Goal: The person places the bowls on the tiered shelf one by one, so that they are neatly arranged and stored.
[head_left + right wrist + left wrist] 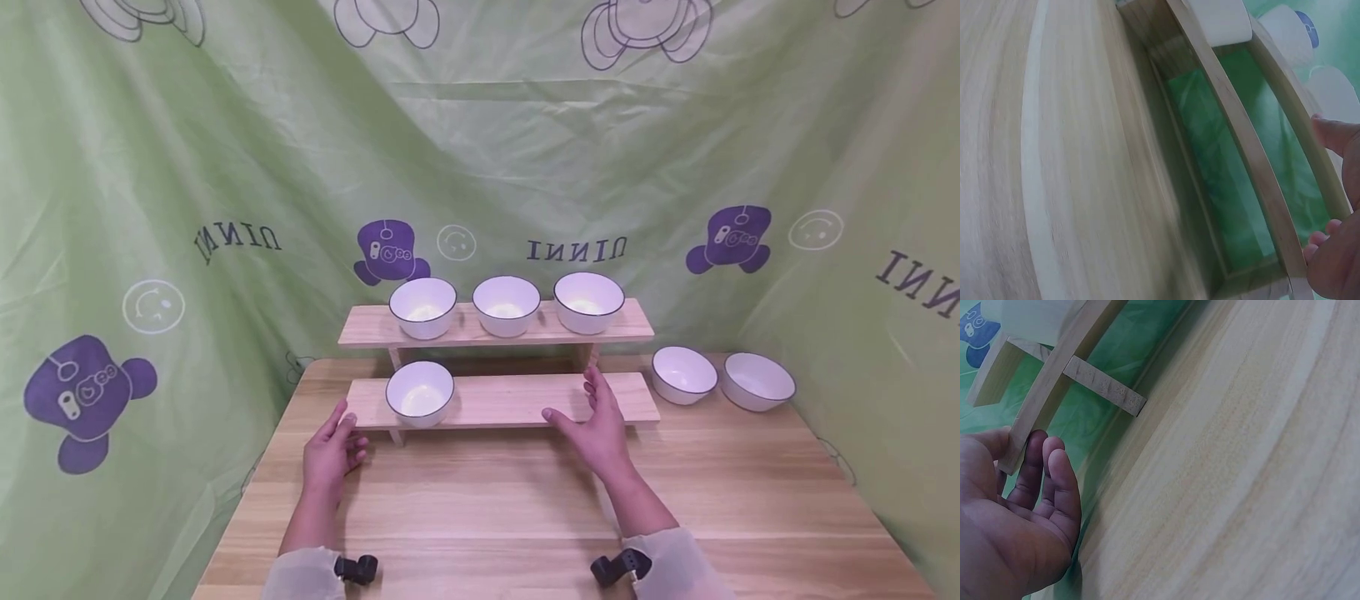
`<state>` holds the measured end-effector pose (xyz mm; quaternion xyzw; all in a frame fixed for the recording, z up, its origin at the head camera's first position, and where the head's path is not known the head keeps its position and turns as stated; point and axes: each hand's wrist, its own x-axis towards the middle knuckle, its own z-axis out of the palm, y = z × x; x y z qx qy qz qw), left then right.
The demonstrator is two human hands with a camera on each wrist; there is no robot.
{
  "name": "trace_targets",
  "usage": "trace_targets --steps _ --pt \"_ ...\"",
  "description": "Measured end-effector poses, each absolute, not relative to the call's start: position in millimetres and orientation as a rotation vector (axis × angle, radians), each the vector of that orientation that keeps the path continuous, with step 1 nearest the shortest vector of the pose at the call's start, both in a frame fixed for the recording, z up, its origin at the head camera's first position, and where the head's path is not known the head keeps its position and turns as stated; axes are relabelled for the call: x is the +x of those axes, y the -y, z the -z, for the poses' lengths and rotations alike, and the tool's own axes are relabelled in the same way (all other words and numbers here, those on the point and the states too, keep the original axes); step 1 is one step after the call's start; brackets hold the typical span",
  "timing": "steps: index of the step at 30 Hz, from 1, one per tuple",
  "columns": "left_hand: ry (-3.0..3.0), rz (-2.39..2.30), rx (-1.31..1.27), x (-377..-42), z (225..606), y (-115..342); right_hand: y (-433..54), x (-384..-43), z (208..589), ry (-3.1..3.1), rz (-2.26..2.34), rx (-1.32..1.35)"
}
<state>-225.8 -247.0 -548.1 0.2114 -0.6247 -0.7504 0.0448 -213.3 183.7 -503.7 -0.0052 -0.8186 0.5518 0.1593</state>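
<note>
A two-tier wooden shelf (517, 400) stands on the table. My left hand (327, 454) pinches the left end of its lower board; in the left wrist view the thumb lies on one face of the board (1044, 403) and fingertips reach its other face. My right hand (602, 429) is spread over the right part of the lower board, thumb apart from the fingers, holding nothing. A white dark-rimmed bowl (420, 393) sits on the lower board towards the left. Three similar bowls line the upper board: left (423, 308), middle (506, 307) and right (588, 303).
Two more white bowls stand on the table right of the shelf, one nearer (684, 375) and one farther right (758, 382). Green printed cloth (480, 167) hangs behind and at both sides of the wood-grain table (480, 517).
</note>
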Motion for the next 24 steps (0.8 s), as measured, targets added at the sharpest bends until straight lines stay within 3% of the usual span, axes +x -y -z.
trace_targets --steps 24 --pt "1.916 2.296 0.649 -226 549 249 -221 -213 501 2.384 -1.358 -0.162"
